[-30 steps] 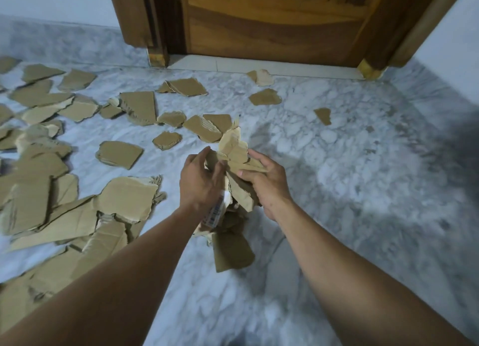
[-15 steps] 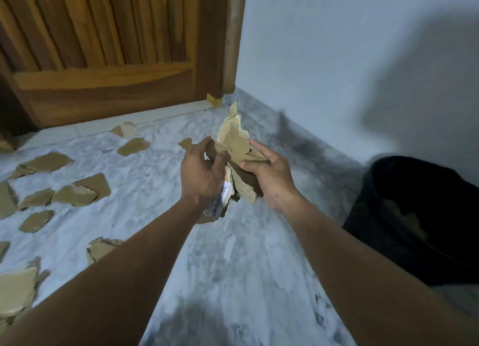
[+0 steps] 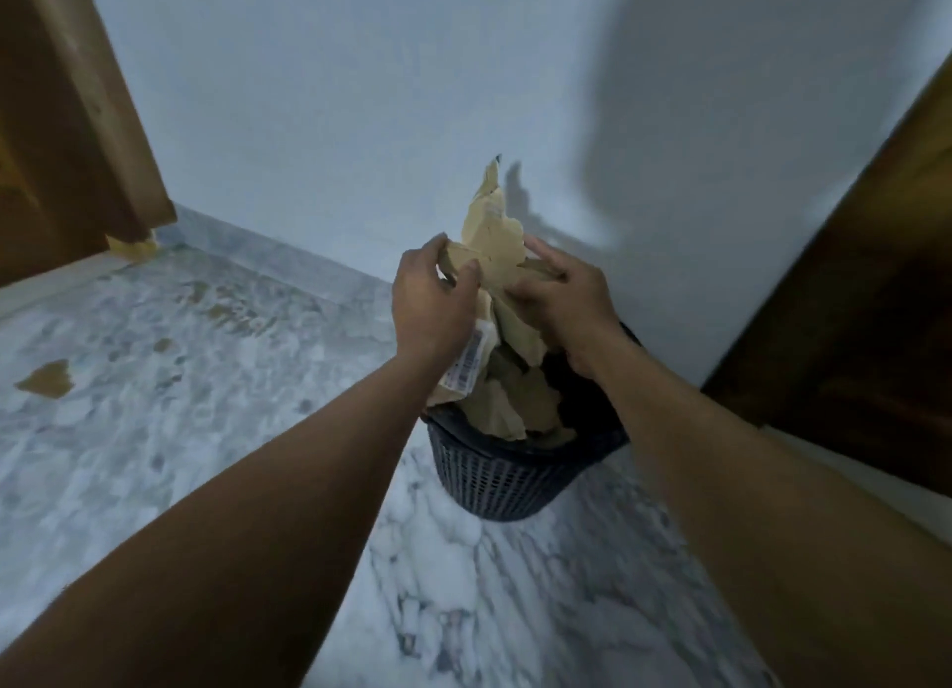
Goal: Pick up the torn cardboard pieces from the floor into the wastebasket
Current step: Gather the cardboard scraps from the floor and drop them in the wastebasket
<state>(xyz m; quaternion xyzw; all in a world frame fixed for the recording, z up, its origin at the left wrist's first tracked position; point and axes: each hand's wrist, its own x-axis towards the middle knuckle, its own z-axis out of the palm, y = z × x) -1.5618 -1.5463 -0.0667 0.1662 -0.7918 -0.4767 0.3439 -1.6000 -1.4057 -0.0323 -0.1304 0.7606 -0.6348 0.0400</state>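
A bundle of torn brown cardboard pieces [image 3: 492,244] is held between both hands directly above a dark mesh wastebasket [image 3: 507,481] that stands on the marble floor by the wall. My left hand [image 3: 430,306] grips the bundle's left side, where a white barcode label shows. My right hand [image 3: 564,306] grips its right side. The bundle's lower pieces hang down into the basket's mouth. More cardboard lies inside the basket. One loose piece [image 3: 46,378] lies on the floor at far left.
A pale wall [image 3: 360,95] stands right behind the wastebasket. A wooden door frame [image 3: 77,110] is at the left, and dark wooden furniture or a door [image 3: 850,301] stands at the right, close to the basket. Marble floor [image 3: 206,378] spreads to the left.
The view has swung right from the littered floor to the wastebasket. Both hands have carried the cardboard bundle over the basket, still gripping it.
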